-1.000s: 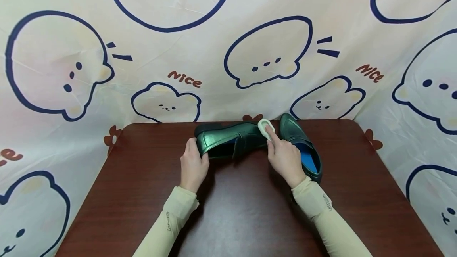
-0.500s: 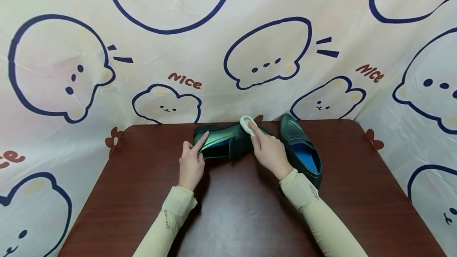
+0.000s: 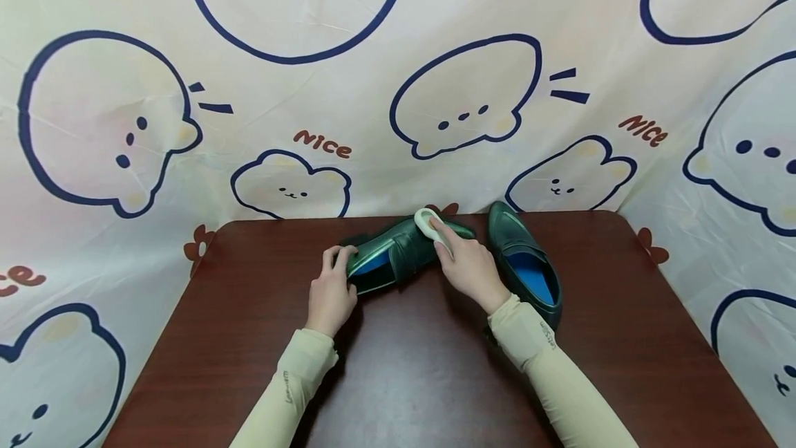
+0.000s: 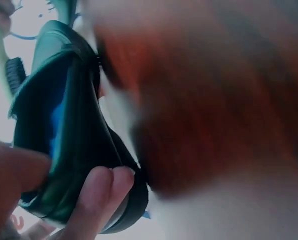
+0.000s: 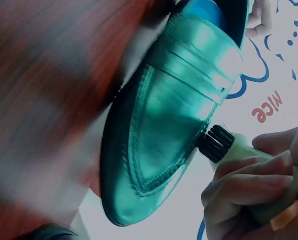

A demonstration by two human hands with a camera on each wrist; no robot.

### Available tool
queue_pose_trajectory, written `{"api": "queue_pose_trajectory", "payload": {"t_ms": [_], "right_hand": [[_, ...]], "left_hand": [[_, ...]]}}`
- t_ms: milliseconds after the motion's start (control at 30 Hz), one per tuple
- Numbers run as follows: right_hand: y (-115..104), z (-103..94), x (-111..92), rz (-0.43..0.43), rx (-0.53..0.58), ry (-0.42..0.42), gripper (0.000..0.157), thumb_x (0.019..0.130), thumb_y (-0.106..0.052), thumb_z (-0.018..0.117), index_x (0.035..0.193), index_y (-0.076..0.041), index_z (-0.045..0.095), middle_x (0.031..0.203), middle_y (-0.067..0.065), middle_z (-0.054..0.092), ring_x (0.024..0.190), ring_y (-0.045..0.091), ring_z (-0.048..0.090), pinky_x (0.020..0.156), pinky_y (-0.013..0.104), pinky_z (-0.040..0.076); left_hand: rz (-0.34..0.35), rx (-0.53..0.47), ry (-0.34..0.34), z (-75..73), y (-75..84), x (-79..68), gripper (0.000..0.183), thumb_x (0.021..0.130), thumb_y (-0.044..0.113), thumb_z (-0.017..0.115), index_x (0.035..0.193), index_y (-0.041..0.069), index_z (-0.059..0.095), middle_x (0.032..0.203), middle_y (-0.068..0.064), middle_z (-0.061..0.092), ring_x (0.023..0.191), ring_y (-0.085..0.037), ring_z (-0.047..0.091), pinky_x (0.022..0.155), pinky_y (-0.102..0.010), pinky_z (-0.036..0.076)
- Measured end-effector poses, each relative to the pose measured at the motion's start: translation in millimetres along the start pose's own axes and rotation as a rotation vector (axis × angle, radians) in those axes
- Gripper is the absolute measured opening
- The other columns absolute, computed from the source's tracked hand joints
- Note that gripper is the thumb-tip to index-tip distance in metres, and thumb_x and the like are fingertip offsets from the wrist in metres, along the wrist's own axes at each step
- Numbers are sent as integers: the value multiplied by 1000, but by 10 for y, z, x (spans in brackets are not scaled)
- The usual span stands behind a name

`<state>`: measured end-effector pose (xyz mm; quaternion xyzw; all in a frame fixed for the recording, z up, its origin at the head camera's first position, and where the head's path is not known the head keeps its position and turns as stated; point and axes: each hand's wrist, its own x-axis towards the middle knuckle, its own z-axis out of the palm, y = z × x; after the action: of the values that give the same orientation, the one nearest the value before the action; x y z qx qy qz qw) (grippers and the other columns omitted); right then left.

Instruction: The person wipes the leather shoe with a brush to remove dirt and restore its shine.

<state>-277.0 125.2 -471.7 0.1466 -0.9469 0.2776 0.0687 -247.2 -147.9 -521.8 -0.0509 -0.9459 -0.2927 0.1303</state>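
Note:
A dark green metallic loafer (image 3: 407,247) with a blue insole lies turned at the far side of the table, toe to the right. My left hand (image 3: 331,296) grips it at the heel, fingers over the back of the opening in the left wrist view. In my right hand (image 3: 474,269) is a shoe brush (image 3: 425,222) with a pale handle, index finger along its top. From the right wrist view, its black bristles (image 5: 216,142) meet the side of the loafer's upper (image 5: 174,120), beside the toe stitching.
The matching green loafer (image 3: 519,244) stands just right of my right hand, toe toward the back. Brown wood-grain table (image 3: 398,379) spreads in front. A white printed cloth (image 3: 373,102) rises right behind the table's far edge and along both sides.
My right hand has carried the brush leftward from the loafer's toe to its vamp. The loafer has swung, its heel now nearer me; my left hand shifted its hold at the heel.

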Motion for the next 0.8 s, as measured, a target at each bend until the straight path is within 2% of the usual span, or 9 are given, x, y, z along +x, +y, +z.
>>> {"api": "queue_pose_trajectory", "payload": {"t_ms": [200,267,333,400,500,600,667,733,800], "right_hand": [[-97,37,-28,-48,-25,29,51,108,-30,53,158,-32,43,57,-1,49,48,17,44,45,32,35],[-129,50,-45,-59,-43,36,51,108,-29,53,158,-32,44,55,-2,48,47,16,44,45,32,35],[-153,58,-58,-63,-53,37,51,108,-28,54,158,-32,44,53,-2,45,45,16,42,44,32,33],[-168,64,-64,-64,-67,43,51,108,-28,54,157,-32,45,52,-2,44,45,16,41,44,32,32],[-180,69,-64,-69,-77,43,51,107,-28,54,157,-32,45,52,-2,43,43,16,40,43,32,30],[-184,61,-69,-73,-89,42,51,107,-29,54,157,-32,45,53,-3,43,43,16,39,43,31,30],[-179,54,-76,-76,-93,49,51,107,-28,55,157,-31,45,52,-3,43,43,16,38,42,30,29],[-177,38,-91,-74,-97,57,51,107,-27,55,157,-31,46,52,-3,42,42,15,38,42,30,28],[-171,35,-102,-73,-94,58,51,106,-27,56,156,-30,47,51,-2,41,42,15,37,41,30,27]], "left_hand": [[60,169,-18,23,19,-113,78,79,-10,71,147,18,45,139,-17,39,39,-15,34,39,-26,28],[59,181,-16,9,22,-140,72,81,-1,77,144,15,46,136,-18,41,38,-15,35,39,-27,30],[28,143,-25,-16,5,-154,67,85,12,82,141,14,46,136,-18,41,39,-16,37,41,-28,33],[-33,64,-42,-58,-27,-161,62,89,28,82,138,16,46,134,-17,40,42,-19,40,46,-31,37],[-171,-94,-83,-144,-94,-176,58,94,50,73,132,17,45,132,-13,38,53,-23,47,58,-34,40],[-351,-346,-143,-224,-168,-193,68,94,65,64,126,10,40,124,-14,42,70,-27,59,71,-36,51],[-461,-529,-186,-249,-219,-191,74,93,69,62,122,5,38,119,-15,43,85,-25,63,80,-36,57],[-547,-680,-240,-255,-255,-172,78,92,69,63,119,-2,44,114,-18,50,88,-27,70,83,-36,61],[-594,-762,-321,-240,-279,-143,80,92,70,63,115,-6,53,108,-20,60,86,-26,74,84,-35,62]]}}
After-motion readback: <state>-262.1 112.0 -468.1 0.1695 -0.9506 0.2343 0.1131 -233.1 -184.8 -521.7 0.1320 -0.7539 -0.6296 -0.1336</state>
